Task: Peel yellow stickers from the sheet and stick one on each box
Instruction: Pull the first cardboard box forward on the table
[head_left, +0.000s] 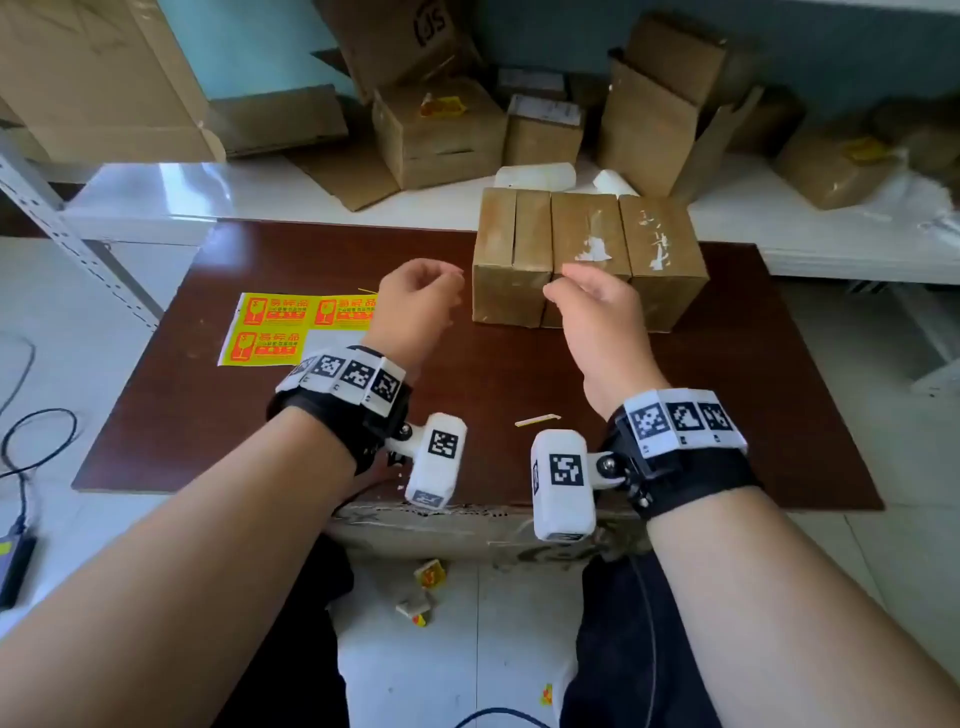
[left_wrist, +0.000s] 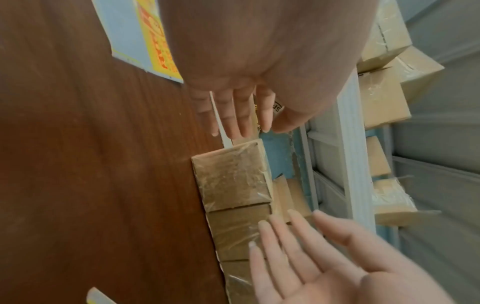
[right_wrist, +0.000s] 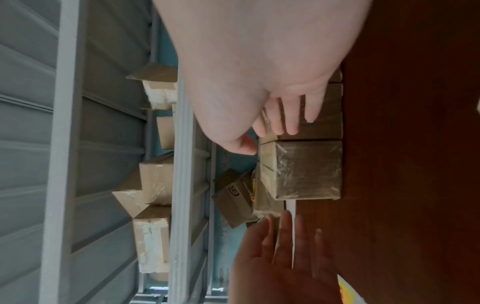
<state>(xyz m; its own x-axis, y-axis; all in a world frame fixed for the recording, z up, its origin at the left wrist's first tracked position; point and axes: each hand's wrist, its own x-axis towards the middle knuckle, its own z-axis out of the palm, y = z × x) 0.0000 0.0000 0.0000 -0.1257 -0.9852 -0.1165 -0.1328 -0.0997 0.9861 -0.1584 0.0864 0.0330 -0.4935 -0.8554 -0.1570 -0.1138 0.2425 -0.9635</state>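
Three brown cardboard boxes (head_left: 587, 260) stand side by side at the far middle of the dark brown table (head_left: 260, 415); their tops show torn white label scraps. A sheet with three yellow stickers (head_left: 291, 325) lies flat to their left. My left hand (head_left: 423, 296) hovers between the sheet and the leftmost box (left_wrist: 231, 176), fingers relaxed, holding nothing. My right hand (head_left: 592, 296) hovers in front of the middle box, also with nothing in it. The wrist views show both palms open, the left hand (left_wrist: 233, 115) and the right hand (right_wrist: 285, 115). The sheet (left_wrist: 155, 41) sits behind the left hand.
A thin peeled strip (head_left: 537, 420) lies on the table near my right wrist. Piled cardboard boxes (head_left: 441, 130) fill the white shelf behind the table. Crumpled yellow scraps (head_left: 428, 574) lie on the floor, cables (head_left: 31, 441) run at the left, and a metal upright (head_left: 67, 228) stands there.
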